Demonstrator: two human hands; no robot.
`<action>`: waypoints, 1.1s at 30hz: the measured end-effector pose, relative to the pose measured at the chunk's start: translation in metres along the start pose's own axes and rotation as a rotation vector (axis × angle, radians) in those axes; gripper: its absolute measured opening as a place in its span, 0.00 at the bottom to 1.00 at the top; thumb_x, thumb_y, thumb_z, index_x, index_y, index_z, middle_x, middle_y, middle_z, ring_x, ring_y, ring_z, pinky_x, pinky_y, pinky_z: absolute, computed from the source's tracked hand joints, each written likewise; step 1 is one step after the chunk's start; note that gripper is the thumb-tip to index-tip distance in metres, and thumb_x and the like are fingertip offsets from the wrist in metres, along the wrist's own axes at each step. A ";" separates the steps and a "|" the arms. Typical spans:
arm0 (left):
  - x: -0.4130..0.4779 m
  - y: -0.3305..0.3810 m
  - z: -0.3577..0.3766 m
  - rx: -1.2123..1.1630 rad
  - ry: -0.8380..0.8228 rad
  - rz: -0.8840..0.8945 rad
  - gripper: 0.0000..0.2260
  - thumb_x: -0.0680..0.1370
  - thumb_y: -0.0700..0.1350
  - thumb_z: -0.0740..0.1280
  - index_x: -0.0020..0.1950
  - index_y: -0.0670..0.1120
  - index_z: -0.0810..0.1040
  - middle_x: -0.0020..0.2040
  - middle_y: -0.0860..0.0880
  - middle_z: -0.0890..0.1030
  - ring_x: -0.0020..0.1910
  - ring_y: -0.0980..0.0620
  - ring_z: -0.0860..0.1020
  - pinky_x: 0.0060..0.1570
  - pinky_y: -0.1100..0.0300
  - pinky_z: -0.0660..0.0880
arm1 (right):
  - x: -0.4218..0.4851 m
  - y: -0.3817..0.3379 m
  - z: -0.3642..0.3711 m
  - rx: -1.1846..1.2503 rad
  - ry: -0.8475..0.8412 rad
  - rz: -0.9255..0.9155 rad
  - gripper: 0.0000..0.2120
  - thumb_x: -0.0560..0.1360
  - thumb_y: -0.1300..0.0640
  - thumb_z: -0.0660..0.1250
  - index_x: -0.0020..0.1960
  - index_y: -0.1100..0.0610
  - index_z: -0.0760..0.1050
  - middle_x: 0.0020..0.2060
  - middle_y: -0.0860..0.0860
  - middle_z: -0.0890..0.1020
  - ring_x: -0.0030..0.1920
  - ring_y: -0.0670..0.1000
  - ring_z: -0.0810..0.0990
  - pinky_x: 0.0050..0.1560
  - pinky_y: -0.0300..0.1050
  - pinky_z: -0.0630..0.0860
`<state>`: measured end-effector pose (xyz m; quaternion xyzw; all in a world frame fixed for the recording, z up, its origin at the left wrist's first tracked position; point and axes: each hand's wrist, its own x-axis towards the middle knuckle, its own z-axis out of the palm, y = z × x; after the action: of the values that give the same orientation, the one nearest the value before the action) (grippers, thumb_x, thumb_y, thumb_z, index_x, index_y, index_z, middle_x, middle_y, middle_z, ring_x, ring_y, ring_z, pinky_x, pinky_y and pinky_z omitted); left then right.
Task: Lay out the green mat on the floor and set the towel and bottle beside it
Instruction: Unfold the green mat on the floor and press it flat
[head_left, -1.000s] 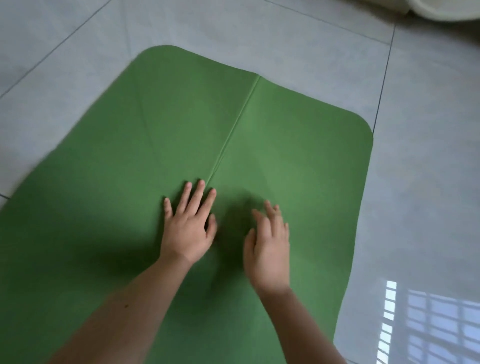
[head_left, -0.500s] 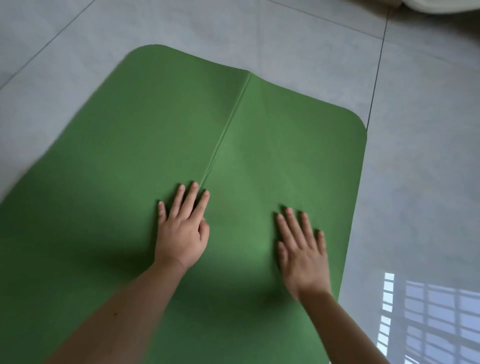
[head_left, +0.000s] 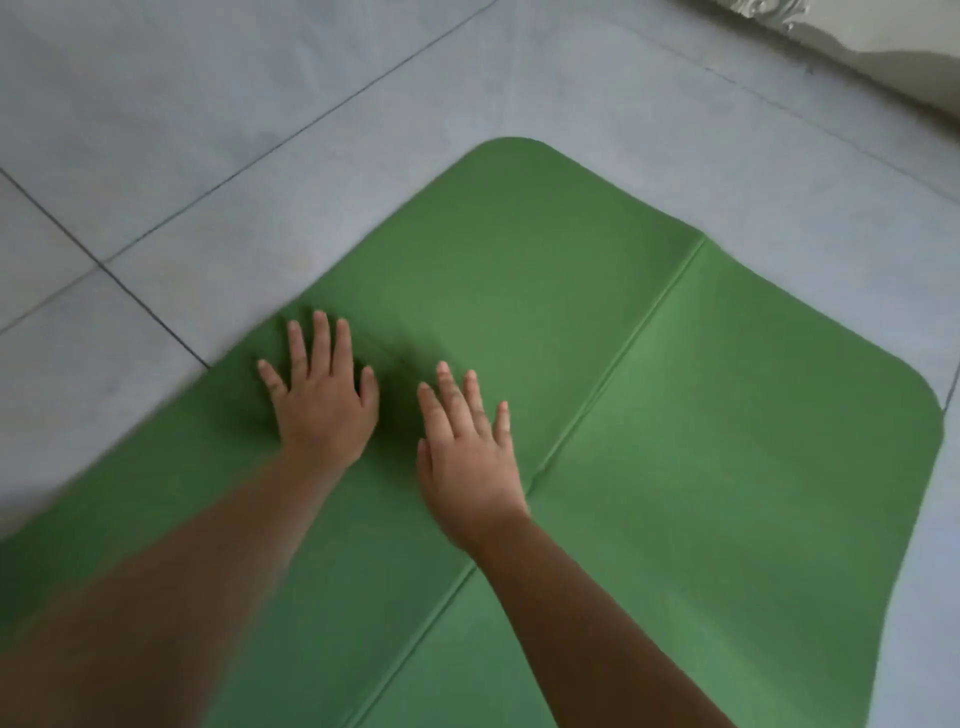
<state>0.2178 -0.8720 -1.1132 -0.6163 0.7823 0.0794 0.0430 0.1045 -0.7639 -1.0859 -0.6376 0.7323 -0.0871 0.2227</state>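
- The green mat (head_left: 701, 441) is seen spread flat on the tiled floor (head_left: 208, 130). One rounded corner is shown at the far middle and another at the right.
- A straight crease (head_left: 623, 353) is marked along the mat from its far edge toward the near edge, so that a left half and a right half are formed.
- The left hand (head_left: 322, 410) is laid palm down on the left half, close to the mat's left edge. Its fingers are held straight and spread, and nothing is grasped.
- The right hand (head_left: 467, 457) is laid palm down to the right of the left hand, just left of the crease. Its fingers are straight and slightly parted, and nothing is held.
- The hands are kept apart, with a shadowed strip of mat between them.
- Two bare forearms (head_left: 182, 597) are stretched over the mat from the near edge, and the crease is crossed by the right one.
- Dark grout lines (head_left: 150, 312) are seen on the floor left of the mat.
- A pale edge (head_left: 909, 67) is shown at the far right, but what it is cannot be told.
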 end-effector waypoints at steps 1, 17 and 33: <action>0.008 -0.014 0.000 0.035 -0.025 -0.013 0.27 0.81 0.54 0.49 0.78 0.49 0.44 0.78 0.49 0.42 0.77 0.46 0.40 0.70 0.35 0.43 | 0.016 -0.016 0.011 -0.015 -0.035 -0.061 0.28 0.81 0.56 0.50 0.77 0.54 0.43 0.77 0.50 0.40 0.76 0.55 0.36 0.72 0.61 0.38; 0.020 -0.033 0.004 -0.037 -0.093 -0.010 0.27 0.76 0.54 0.41 0.77 0.54 0.49 0.73 0.54 0.35 0.73 0.47 0.31 0.69 0.34 0.41 | 0.135 0.011 -0.009 -0.280 -0.079 0.075 0.29 0.79 0.46 0.43 0.77 0.53 0.41 0.75 0.51 0.37 0.74 0.57 0.34 0.70 0.60 0.36; 0.018 -0.032 0.009 -0.063 -0.008 0.025 0.24 0.79 0.46 0.52 0.76 0.48 0.58 0.78 0.48 0.53 0.77 0.44 0.44 0.68 0.32 0.46 | 0.001 0.044 0.008 -0.261 0.054 0.210 0.26 0.75 0.49 0.50 0.72 0.55 0.62 0.71 0.49 0.63 0.70 0.54 0.63 0.63 0.60 0.63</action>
<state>0.2443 -0.8950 -1.1277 -0.6073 0.7868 0.1072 0.0257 0.0689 -0.7564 -1.1117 -0.5787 0.8056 0.0154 0.1261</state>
